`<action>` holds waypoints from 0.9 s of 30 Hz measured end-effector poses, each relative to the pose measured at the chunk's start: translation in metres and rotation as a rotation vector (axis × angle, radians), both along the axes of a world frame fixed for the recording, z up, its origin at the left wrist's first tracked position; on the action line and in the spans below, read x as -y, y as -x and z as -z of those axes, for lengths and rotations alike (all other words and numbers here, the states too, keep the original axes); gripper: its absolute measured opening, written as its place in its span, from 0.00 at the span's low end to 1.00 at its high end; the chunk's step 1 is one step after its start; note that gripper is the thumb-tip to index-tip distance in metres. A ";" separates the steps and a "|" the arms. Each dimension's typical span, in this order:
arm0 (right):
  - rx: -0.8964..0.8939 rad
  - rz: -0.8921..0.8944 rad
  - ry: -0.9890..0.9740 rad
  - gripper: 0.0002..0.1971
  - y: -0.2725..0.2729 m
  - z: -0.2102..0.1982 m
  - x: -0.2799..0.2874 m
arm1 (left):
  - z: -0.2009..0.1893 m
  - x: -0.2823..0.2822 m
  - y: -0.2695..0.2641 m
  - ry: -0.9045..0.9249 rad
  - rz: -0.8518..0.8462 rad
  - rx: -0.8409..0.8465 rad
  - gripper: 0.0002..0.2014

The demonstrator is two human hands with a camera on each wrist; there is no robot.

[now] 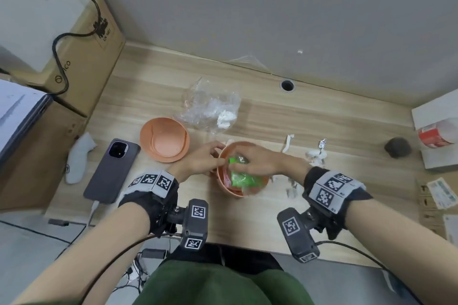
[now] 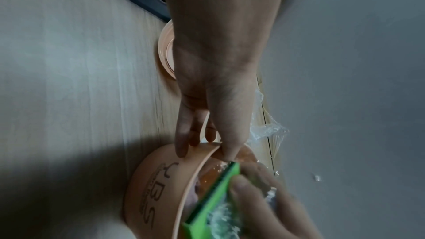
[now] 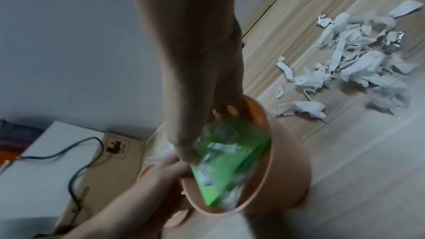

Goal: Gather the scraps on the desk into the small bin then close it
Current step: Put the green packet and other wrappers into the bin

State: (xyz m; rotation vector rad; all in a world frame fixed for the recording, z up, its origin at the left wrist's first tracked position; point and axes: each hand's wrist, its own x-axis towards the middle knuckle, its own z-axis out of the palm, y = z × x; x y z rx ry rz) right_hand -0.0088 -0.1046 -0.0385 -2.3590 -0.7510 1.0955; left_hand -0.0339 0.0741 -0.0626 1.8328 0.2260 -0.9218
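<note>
The small peach bin [image 1: 231, 189] stands open at mid-desk, its side marked with letters [image 2: 156, 179]. My left hand [image 1: 218, 156] pinches its left rim, thumb inside and fingers [image 2: 181, 144] outside. My right hand [image 1: 238, 159] reaches into the bin and grips a green wrapper [image 1: 244, 178] with clear film, seen close in the right wrist view [image 3: 230, 161]. The bin's lid [image 1: 164, 140] lies upturned to the left. White paper scraps [image 1: 314, 156] and foil bits [image 1: 322, 143] lie right of the bin [image 3: 356, 61]. A clear plastic bag [image 1: 210, 106] with a tissue [image 1: 225, 117] lies behind.
A phone [image 1: 111, 171] on a cable and a white object [image 1: 79, 158] lie at the left, by cardboard boxes [image 1: 81, 69]. A cable hole [image 1: 287, 85] sits at the back edge. At the right are a dark lump [image 1: 397, 147], a red-and-white container [image 1: 436, 134] and paper slips [image 1: 441, 193].
</note>
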 end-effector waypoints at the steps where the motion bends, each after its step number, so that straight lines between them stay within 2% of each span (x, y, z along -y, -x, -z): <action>1: 0.053 -0.005 0.023 0.16 0.000 0.009 -0.006 | -0.001 -0.001 0.001 0.000 0.004 -0.001 0.18; 5: 0.145 -0.026 0.167 0.21 0.004 0.045 -0.020 | -0.001 -0.005 0.004 0.025 -0.009 -0.002 0.19; 10: 0.214 -0.169 0.400 0.28 0.013 0.079 -0.025 | 0.001 -0.004 0.005 0.048 -0.024 -0.016 0.19; 11: 0.188 -0.169 0.417 0.29 0.012 0.081 -0.027 | 0.001 -0.004 0.005 0.050 -0.026 -0.012 0.19; 14: -0.060 -0.129 0.470 0.35 0.004 0.067 -0.034 | 0.003 -0.004 0.006 0.033 -0.046 0.006 0.19; 17: -0.239 -0.211 0.404 0.31 -0.012 0.035 -0.033 | 0.002 -0.004 0.004 0.010 -0.051 0.024 0.19; 19: -0.194 -0.255 0.278 0.25 -0.018 0.012 -0.026 | 0.002 -0.004 0.003 0.008 -0.047 0.022 0.19; 21: -0.088 -0.271 0.087 0.24 -0.020 -0.006 -0.017 | 0.001 -0.004 0.002 0.004 -0.041 0.022 0.19; 23: -0.055 -0.282 -0.032 0.23 -0.018 -0.014 -0.009 | 0.000 -0.005 0.002 0.004 -0.027 0.024 0.19; 25: -0.054 -0.322 -0.020 0.22 -0.017 -0.018 -0.004 | -0.001 -0.005 0.002 0.003 -0.019 0.026 0.20; 27: -0.047 -0.377 0.100 0.28 -0.016 -0.020 -0.003 | -0.002 -0.005 0.002 0.000 -0.021 0.023 0.20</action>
